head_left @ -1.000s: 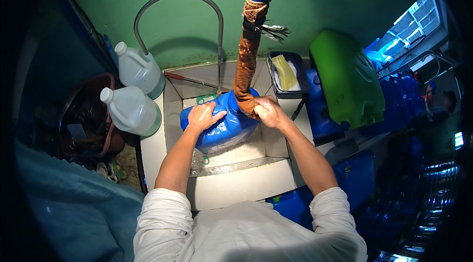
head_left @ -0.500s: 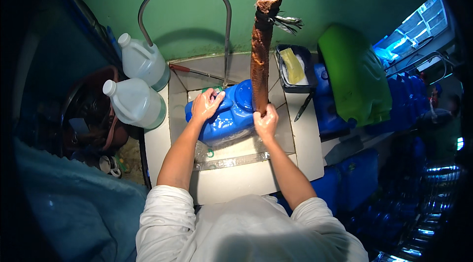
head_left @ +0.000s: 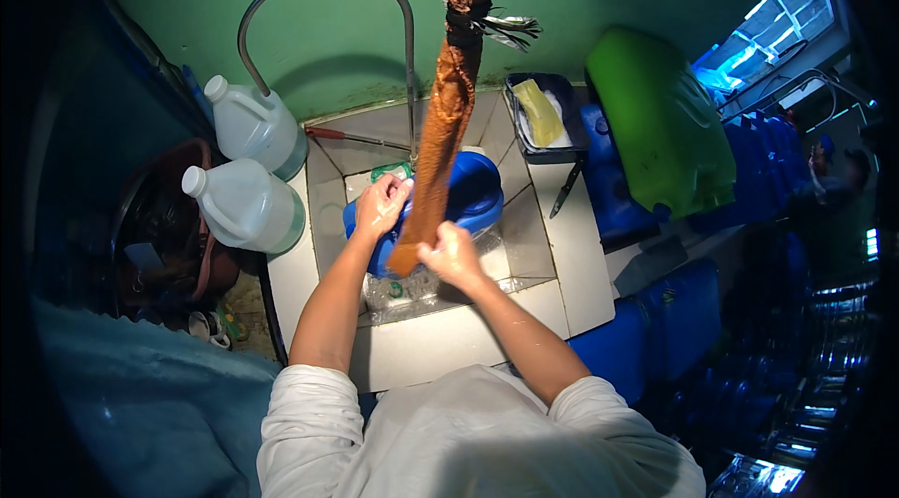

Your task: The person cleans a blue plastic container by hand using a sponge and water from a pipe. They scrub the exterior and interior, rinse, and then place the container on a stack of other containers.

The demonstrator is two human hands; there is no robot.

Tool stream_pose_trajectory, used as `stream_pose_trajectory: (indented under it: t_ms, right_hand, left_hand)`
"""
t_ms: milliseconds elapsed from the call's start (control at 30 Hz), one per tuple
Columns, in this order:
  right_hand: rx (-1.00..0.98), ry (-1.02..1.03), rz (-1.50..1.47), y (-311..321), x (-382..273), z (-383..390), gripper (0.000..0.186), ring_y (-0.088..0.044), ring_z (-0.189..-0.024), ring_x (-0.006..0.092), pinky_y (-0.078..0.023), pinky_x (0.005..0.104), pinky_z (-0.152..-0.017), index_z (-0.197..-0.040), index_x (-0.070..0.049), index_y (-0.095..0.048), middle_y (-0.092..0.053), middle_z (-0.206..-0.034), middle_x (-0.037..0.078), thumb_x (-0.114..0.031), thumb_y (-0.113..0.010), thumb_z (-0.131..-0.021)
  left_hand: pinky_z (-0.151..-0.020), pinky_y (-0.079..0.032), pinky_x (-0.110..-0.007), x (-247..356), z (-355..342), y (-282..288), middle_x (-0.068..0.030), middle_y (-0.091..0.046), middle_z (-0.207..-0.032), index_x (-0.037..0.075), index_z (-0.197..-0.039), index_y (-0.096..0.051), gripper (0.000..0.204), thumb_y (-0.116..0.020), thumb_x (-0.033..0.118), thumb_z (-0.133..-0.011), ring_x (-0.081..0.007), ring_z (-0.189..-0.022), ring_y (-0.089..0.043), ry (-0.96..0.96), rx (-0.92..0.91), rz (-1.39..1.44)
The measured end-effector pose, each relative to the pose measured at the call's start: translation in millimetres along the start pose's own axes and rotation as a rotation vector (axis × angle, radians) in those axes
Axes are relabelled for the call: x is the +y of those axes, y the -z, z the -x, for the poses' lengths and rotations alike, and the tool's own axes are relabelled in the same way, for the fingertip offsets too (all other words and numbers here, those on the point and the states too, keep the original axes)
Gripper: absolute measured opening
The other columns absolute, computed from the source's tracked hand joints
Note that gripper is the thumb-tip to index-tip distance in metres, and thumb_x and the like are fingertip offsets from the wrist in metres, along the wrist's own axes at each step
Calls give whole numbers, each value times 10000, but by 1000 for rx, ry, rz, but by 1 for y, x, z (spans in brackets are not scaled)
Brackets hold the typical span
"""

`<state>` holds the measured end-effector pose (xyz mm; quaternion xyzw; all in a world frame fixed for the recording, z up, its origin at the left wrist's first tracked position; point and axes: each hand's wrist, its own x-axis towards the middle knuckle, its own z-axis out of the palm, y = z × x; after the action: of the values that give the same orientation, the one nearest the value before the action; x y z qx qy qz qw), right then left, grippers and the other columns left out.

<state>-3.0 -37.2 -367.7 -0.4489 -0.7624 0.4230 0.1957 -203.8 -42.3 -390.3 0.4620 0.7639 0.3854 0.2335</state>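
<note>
the right hand (head_left: pixel 454 257) is clenched on the low end of the brown sleeve (head_left: pixel 440 161), which slants across the blue jug (head_left: pixel 479 208) inside the sink (head_left: pixel 526 236), while the left hand (head_left: pixel 382 206) lies on the jug, whether gripping i cannot tell. the work looks under way: the jug is set in the sink, but the sleeve is not yet let go. pale jugs (head_left: pixel 248 208) stand left of the sink, a black box (head_left: pixel 546 157) at its right.
</note>
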Motion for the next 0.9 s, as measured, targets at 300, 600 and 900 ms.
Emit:
stream_pose_trajectory:
  t_ms: [300,600,900]
  right_hand:
    - [85,-282,42,125,40,-64,677,-695,-1005,414,-537,471,-872,-1068,58,-611,-701,-1054,282,-455,-843,-690]
    - [-711,-256,-229,5,-4,-135,776,-631,-1159,247,-476,367,-1028,-1315,-5,-658,-673,-1294,165,-649,-650,-882]
    - [-743,535,333,-13,-83,-90,711,-619,-1072,348,-471,470,-988,-1137,-34,-660,-676,-1125,195,-703,-540,-927]
  left_hand:
    - [-706,-550,-518,40,37,5,-179,-706,-753,110,-1010,-747,597,-651,673,-838,-401,-758,-698,-281,-280,-373]
    - [-704,-563,-475,63,57,-36,-120,-727,-857,127,-1008,-698,411,-654,518,-887,-343,-754,-712,-668,-603,-655]
    - [-1155,-345,-470,-19,41,-44,-97,-495,-1494,193,-1485,-448,621,-508,574,-998,-231,-1399,-440,-515,-432,-181]
